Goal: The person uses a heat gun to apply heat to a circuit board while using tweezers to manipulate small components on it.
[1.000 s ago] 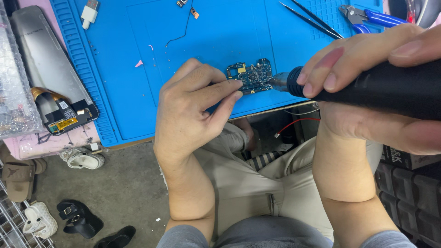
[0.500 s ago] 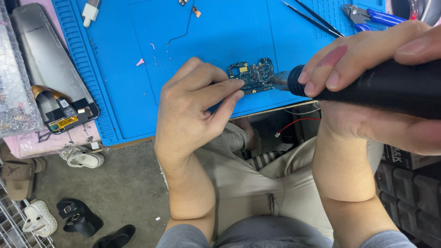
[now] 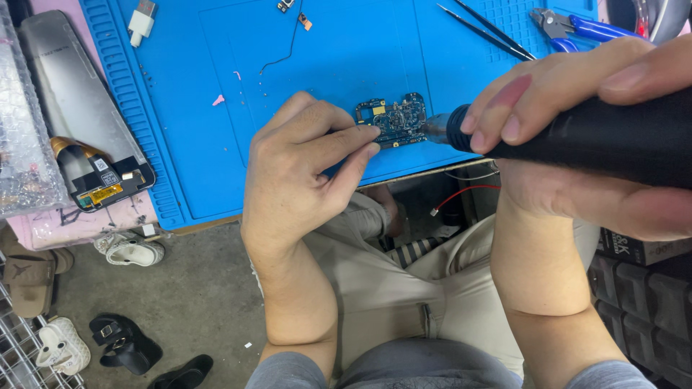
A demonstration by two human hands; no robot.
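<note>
Black and thick, the tool handle point(image 3: 613, 140) fills your right hand point(image 3: 577, 137), which is clenched around it close to the camera; its metal tip point(image 3: 435, 128) meets the right end of the small blue circuit board point(image 3: 393, 121). Your left hand point(image 3: 303, 169) pinches the board's left end between thumb and forefinger, pressing it to the blue mat point(image 3: 216, 86) close to the mat's near edge. Toward the mat's far right corner lie tweezers point(image 3: 486, 30) and blue-handled cutters point(image 3: 577, 29). Near the far edge sit a thin wire point(image 3: 285, 47) and a white plug point(image 3: 141, 18). Off the mat's left edge lies a grey phone shell point(image 3: 68, 94) with a black module point(image 3: 108, 180) at its near end. Below the bench, shoes point(image 3: 126, 248) rest on the floor.
</note>
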